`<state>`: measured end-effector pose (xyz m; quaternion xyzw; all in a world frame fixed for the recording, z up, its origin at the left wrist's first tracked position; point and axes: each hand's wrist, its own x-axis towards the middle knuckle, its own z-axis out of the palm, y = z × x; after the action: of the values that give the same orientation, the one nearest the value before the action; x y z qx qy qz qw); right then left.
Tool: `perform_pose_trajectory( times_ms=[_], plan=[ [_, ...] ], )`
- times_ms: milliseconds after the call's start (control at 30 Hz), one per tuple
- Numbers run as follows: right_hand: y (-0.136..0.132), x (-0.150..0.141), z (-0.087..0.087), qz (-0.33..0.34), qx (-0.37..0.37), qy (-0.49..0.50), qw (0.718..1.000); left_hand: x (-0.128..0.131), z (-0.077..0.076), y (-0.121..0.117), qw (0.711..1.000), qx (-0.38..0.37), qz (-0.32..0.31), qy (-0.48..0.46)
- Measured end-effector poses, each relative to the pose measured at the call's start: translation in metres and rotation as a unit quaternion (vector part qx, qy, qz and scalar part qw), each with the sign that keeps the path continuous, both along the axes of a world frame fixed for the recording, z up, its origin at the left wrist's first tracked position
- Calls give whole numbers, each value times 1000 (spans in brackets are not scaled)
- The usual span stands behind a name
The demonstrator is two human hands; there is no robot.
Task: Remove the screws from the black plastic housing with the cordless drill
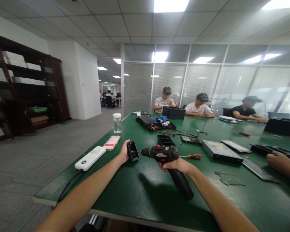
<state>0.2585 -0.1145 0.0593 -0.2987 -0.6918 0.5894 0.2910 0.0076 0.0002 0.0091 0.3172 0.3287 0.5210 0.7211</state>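
head view: black box point(133, 155) in the left fingers point(127, 142)

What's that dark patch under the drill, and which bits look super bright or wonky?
Head view: a soft shadow, probably from the black power drill, darkens the green table; head view: white ceiling lights glare; head view: the dark wooden bookcase leans, seemingly stretched.

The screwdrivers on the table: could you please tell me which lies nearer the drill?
The screwdriver beside the right hand; the other lies farther back, to the right.
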Motion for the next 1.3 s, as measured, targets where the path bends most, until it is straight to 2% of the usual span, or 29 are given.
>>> perform_pose_trajectory(
  times_ms=[200, 333, 767, 1133, 1300],
  plan=[
    [2, 2, -3, 13, 8, 17, 1000, 1, 3, -4, 1000, -5, 6, 3],
    [1, 2, -3, 2, 19, -13, 1000, 2, 6, -7, 1000, -15, 15, 8],
    [1, 1, 0, 7, 34, -3, 999, 3, 7, -8, 1000, 6, 14, 12],
    [0, 0, 0, 7, 33, 0, 999, 4, 11, -11, 1000, -14, 21, 12],
    [2, 1, -3, 1, 10, 21, 1000, 4, 9, -10, 1000, -12, 23, 16]
  ],
)
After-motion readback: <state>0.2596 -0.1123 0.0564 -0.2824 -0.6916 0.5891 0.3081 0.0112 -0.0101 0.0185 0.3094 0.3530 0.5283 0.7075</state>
